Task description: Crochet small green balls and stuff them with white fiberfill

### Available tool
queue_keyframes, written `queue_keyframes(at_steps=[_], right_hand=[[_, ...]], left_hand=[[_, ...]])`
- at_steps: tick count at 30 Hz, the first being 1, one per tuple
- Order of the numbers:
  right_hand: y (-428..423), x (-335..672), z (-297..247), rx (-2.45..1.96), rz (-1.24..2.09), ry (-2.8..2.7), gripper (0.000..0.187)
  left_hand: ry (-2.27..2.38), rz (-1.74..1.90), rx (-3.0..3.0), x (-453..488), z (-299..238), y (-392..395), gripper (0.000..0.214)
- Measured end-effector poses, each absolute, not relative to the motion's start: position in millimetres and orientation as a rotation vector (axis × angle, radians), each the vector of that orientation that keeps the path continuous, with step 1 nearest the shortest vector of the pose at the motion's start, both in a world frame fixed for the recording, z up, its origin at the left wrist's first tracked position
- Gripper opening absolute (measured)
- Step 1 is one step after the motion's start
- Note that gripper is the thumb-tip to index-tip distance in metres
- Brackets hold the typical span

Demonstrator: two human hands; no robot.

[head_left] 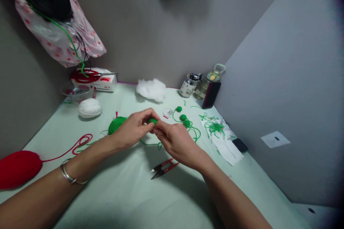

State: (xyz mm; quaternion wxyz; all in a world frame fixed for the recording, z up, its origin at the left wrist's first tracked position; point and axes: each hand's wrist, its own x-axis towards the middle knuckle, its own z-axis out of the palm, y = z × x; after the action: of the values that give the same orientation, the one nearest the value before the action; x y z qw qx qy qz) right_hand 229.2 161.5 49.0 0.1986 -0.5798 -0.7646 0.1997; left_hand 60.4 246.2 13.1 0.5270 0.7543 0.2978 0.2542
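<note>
My left hand (138,125) pinches a small green crocheted piece (152,121) between thumb and fingers, above the middle of the table. Against it press the closed fingertips of my right hand (176,139); whatever they grip is hidden. A green strand (150,144) trails on the table beneath my hands. Behind my left wrist sits a green yarn ball (116,125), partly covered. Several small green crocheted balls (183,117) with loose tails lie beyond my right hand. Red-handled thread snips (163,169) rest below my right hand, blades pointing left.
Red yarn (20,169) and white yarn (90,108) lie left. White stuffing (152,90) is at the back, near a pen cup (189,86), bottle (202,88) and upright phone (211,94). Green scraps (215,128) cover paper at right. A dotted bag (59,39) hangs upper left.
</note>
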Motion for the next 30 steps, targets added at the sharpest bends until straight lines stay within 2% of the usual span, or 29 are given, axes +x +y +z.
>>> queue_keyframes(at_steps=[3, 7, 9, 11, 13, 15, 18, 22, 27, 30], right_hand=[[162.2, 240.7, 53.3, -1.604, 0.712, -2.41, 0.026], [170.5, 265.6, 58.2, -1.485, 1.058, -2.506, 0.023], [182.6, 278.5, 56.8, -1.562, 1.145, -2.423, 0.038], [202.0, 288.6, 51.3, -1.607, 1.079, -2.369, 0.03], [227.8, 293.8, 40.9, -1.848, 0.729, -2.25, 0.019], [256.9, 294.1, 26.5, -1.992, 0.489, -2.107, 0.023], [298.0, 289.4, 3.3, -2.101, 0.305, -1.954, 0.03], [332.6, 287.2, -14.8, -2.102, 0.32, -1.878, 0.036], [341.7, 299.5, -14.5, -1.973, 0.504, -1.82, 0.04], [339.2, 305.1, -12.4, -1.861, 0.608, -1.786, 0.03]], left_hand=[[0.736, 0.416, 1.867, 63.5, 0.4, 246.9, 0.017], [0.787, 0.279, 2.003, 65.5, -9.7, 246.0, 0.006], [0.794, 0.249, 2.062, 66.2, -13.2, 245.1, 0.003], [0.783, 0.236, 2.105, 66.6, -16.9, 244.7, 0.004], [0.764, 0.227, 2.139, 66.7, -20.7, 245.0, 0.006], [0.745, 0.218, 2.166, 66.7, -23.9, 245.5, 0.007], [0.728, 0.218, 2.196, 66.3, -26.0, 245.4, 0.009], [0.734, 0.235, 2.22, 62.1, -19.1, 245.0, 0.02], [0.8, 0.349, 2.278, 58.0, 9.9, 264.0, 0.019], [0.847, 0.444, 2.344, 73.0, 27.3, 295.4, 0.035]])
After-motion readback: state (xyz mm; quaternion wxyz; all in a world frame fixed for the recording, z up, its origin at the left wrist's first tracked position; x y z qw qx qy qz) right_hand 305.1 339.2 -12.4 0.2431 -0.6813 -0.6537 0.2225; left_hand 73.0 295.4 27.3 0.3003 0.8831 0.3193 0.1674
